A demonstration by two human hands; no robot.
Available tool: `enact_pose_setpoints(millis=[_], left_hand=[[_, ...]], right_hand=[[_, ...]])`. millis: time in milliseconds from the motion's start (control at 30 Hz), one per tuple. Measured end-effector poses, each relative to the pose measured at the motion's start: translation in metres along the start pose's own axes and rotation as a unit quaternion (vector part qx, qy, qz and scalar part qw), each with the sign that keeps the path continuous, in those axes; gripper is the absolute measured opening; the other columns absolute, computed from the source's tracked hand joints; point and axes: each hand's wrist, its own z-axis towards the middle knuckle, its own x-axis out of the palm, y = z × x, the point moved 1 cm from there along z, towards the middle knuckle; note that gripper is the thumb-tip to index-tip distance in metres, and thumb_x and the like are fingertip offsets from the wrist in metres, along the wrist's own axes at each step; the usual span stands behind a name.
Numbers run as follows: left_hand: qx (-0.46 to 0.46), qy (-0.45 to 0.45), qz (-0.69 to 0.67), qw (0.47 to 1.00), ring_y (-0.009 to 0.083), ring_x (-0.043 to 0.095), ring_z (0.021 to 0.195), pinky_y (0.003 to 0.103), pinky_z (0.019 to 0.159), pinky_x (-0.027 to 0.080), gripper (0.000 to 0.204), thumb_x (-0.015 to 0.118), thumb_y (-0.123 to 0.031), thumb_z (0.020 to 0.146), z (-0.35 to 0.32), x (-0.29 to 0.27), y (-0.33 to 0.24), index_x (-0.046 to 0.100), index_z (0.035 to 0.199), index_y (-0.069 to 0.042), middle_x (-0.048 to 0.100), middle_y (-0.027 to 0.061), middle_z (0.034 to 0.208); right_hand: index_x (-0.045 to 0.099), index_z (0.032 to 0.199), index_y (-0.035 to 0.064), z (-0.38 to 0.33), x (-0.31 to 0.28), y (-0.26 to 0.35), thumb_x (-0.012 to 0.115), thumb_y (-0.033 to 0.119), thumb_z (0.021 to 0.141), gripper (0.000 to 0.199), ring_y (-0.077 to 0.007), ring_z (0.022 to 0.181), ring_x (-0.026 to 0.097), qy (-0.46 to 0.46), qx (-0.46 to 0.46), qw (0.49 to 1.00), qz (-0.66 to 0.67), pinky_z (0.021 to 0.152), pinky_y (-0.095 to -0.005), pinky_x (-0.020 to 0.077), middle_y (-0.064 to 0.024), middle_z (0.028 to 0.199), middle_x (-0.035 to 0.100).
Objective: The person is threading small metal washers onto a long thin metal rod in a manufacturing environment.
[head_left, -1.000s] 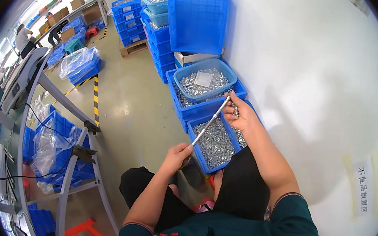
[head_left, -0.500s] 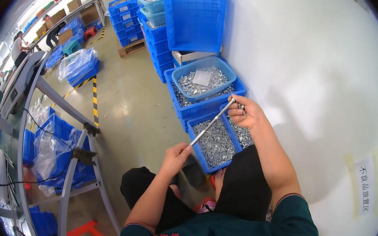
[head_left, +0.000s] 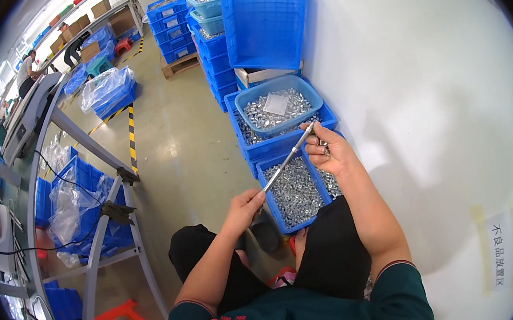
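A slim silver metal rod (head_left: 284, 169) slants between my hands over the blue bin (head_left: 272, 205) of small metal fittings. My left hand (head_left: 244, 209) is closed around its lower end. At the upper end, my right hand (head_left: 330, 152) pinches the tip between thumb and forefinger. A few small metal pieces (head_left: 324, 147) show among the curled right fingers; their exact kind is too small to make out. Just beyond the right hand, a light-blue basin (head_left: 271, 134) full of metal fittings and a pale square card (head_left: 276, 104) rests in a larger blue crate (head_left: 248, 152).
Stacked blue crates (head_left: 214, 63) and an upturned blue tray (head_left: 260, 24) stand farther back against the white wall (head_left: 402, 63). On the left are a grey metal frame (head_left: 95, 249), plastic-covered crates (head_left: 79, 204) and a cable. Another person (head_left: 27, 73) is at the far left.
Both hands and the rod have shifted slightly within the view, the left hand up and to the right. The grip on the rod looks the same.
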Motion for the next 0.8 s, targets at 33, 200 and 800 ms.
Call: enact_pose_setpoints(millis=[33, 200, 800], left_hand=[[0.0, 0.002, -0.017, 1.0, 0.0075, 0.042, 0.051, 0.021, 0.048, 0.032, 0.027, 0.05, -0.027, 0.09, 0.001, 0.001, 0.0, 0.055, 0.078, -0.004, 0.048, 0.0, 0.06], [-0.003, 0.019, -0.05, 0.999, 0.0087, 0.043, 0.051, 0.022, 0.046, 0.031, 0.028, 0.048, -0.03, 0.09, 0.009, 0.002, -0.001, 0.054, 0.079, -0.005, 0.049, 0.0012, 0.06], [0.009, 0.002, 0.018, 1.0, 0.0067, 0.042, 0.057, 0.022, 0.052, 0.033, 0.027, 0.052, -0.026, 0.089, -0.006, -0.015, 0.005, 0.055, 0.074, -0.004, 0.048, -0.002, 0.061]], right_hand=[[0.054, 0.104, 0.002, -0.001, 0.002, -0.002, 0.055, 0.022, 0.087, 0.026, -0.004, 0.049, 0.038, -0.014, 0.001, 0.997, -0.073, 0.038, -0.015, 0.0279, 0.0008, 0.066, 0.044], [0.06, 0.1, 0.0011, -0.002, 0.021, -0.025, 0.059, 0.016, 0.085, 0.021, -0.004, 0.05, 0.038, -0.048, 0.096, 0.945, -0.311, 0.037, -0.0153, 0.0224, 0.0013, 0.066, 0.044], [0.055, 0.094, 0.0011, 0.004, -0.01, 0.005, 0.059, 0.015, 0.083, 0.018, -0.0053, 0.048, 0.04, -0.062, -0.035, 0.997, -0.016, 0.035, -0.0164, 0.027, -0.0027, 0.07, 0.049]])
